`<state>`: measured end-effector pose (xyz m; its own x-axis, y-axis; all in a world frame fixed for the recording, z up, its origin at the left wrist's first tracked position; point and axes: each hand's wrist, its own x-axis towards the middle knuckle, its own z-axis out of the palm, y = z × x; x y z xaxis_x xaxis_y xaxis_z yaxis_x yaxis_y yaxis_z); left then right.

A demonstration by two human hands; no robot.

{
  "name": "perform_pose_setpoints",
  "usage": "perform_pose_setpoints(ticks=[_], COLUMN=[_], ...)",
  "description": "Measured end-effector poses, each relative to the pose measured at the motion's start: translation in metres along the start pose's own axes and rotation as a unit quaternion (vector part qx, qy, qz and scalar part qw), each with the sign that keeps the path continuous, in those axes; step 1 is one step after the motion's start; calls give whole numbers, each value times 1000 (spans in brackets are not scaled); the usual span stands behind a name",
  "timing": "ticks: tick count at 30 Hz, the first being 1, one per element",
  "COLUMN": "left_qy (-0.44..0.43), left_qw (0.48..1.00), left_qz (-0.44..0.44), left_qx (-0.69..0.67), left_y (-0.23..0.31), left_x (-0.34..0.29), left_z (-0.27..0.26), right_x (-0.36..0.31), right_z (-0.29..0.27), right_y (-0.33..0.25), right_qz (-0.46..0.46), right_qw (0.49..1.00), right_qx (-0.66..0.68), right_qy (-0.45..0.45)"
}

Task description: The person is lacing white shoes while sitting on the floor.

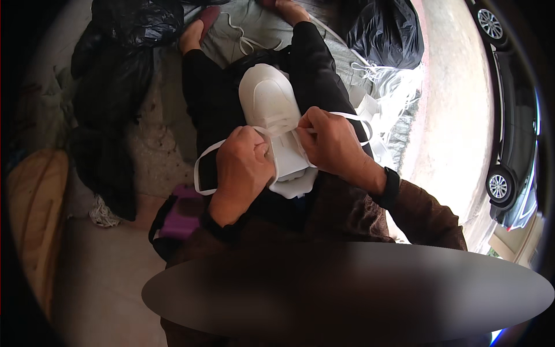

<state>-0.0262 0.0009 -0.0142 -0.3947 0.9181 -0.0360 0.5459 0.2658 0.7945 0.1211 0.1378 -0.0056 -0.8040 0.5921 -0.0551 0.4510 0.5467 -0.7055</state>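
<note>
A white shoe (267, 95) rests between my thighs, its toe pointing away from me and its opening toward me. Laces cross the front part of its tongue. My left hand (240, 168) is closed in a pinch at the left eyelet edge, with a loop of white shoelace (197, 172) hanging out beside it. On the opposite edge my right hand (334, 141) pinches the lace, whose loose length (370, 132) curves out over my right thigh. My fingers hide the eyelets they touch.
Black plastic bags (386, 32) lie at far right and along the left (107, 110). A heap of white laces (399, 87) spreads at right. A purple object (184, 214) sits by my left hip, a wooden board (37, 214) further left. Parked cars (514, 127) stand at the right.
</note>
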Motion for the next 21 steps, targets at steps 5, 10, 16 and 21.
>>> perform_pose_setpoints(ticks=[5,10,16,21], left_qy=[96,131,109,75], left_qw=[994,980,993,977], left_qz=[54,95,51,188], left_qx=[27,120,8,72], left_y=[25,22,17,16], left_x=[-18,-21,-28,-22], left_z=[-7,-20,-8,-10], right_x=[-15,-18,-15,-11], right_z=[-9,-20,-13,-10], right_y=[-28,-9,-18,-22], right_qz=[-94,-80,-242,-248], right_qw=[992,996,955,939], right_qx=[-77,-47,-170,-237], right_qy=[25,0,-11,-12])
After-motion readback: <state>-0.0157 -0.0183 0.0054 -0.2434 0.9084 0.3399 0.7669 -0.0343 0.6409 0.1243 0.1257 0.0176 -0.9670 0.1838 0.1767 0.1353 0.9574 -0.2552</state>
